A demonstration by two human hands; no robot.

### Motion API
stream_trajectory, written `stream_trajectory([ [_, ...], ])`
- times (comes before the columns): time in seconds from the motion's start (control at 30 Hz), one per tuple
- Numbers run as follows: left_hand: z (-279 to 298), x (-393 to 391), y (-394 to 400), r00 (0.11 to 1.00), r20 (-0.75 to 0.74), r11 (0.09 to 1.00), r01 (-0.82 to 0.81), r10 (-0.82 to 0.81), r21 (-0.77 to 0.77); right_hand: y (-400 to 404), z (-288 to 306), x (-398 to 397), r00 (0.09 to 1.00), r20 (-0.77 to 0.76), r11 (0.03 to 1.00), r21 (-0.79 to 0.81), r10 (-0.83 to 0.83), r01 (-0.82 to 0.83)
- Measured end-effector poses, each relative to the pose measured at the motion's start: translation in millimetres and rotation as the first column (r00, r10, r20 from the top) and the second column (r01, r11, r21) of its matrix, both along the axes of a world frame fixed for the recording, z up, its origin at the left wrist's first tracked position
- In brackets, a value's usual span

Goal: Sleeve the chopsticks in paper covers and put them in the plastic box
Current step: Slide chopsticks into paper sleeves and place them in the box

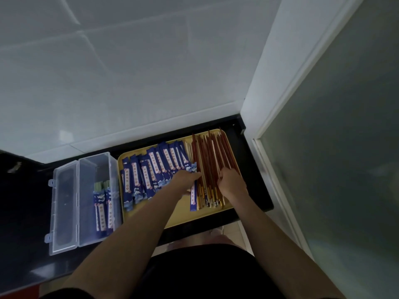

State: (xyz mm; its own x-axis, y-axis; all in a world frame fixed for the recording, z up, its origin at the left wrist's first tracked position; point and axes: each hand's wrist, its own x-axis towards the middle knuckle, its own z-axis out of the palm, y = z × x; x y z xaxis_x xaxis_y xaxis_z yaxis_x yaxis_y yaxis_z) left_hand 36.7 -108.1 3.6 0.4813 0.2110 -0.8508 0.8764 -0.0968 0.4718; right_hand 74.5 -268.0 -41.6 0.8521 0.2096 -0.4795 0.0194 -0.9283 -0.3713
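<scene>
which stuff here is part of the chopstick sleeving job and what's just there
Job: reddish-brown wooden chopsticks, blue patterned paper covers, clear plastic box, yellow tray, left hand, right hand.
Just there: black countertop, white tiled wall, frosted glass door.

Clear glossy plastic box (64,203), printed paper covers (149,169), reddish wood chopsticks (212,156), matt yellow tray (183,214), glossy blk counter (19,212)

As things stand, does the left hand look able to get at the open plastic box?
Probably yes. The left hand is over the blue paper covers on the yellow tray; the plastic box stands directly left of the tray, lid open, nothing between.
</scene>
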Motion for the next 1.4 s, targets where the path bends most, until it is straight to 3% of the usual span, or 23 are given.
stream_trajectory([
  [0.2, -10.2, -3.7, -8.6, 0.999, -0.017, 0.997, -0.049, 0.05, 0.063, -0.9, -4.1, -3.6, 0.993, 0.099, 0.996, 0.068, -0.062, 0.055],
  [0.33, -12.8, -7.4, -13.0, 0.997, -0.033, 0.996, -0.064, 0.066, 0.062, 9.4, -10.5, -7.6, 0.999, 0.028, 0.989, 0.145, 0.029, -0.033],
  [0.5, -17.0, -8.4, -11.7, 0.998, -0.021, 0.995, -0.061, 0.063, 0.074, 8.7, -15.5, -4.0, 0.997, 0.041, 0.987, 0.154, -0.06, 0.053],
  [0.83, -22.3, -11.3, -7.5, 0.996, -0.019, 0.993, -0.084, 0.086, 0.079, 12.3, -13.5, -3.8, 0.988, 0.111, 0.983, 0.136, 0.107, -0.121],
  [1.4, -28.2, -11.7, -2.1, 0.997, 0.002, 0.995, -0.08, 0.08, 0.064, 27.2, -14.7, -24.9, 0.991, 0.111, 0.997, -0.004, 0.075, -0.075],
])
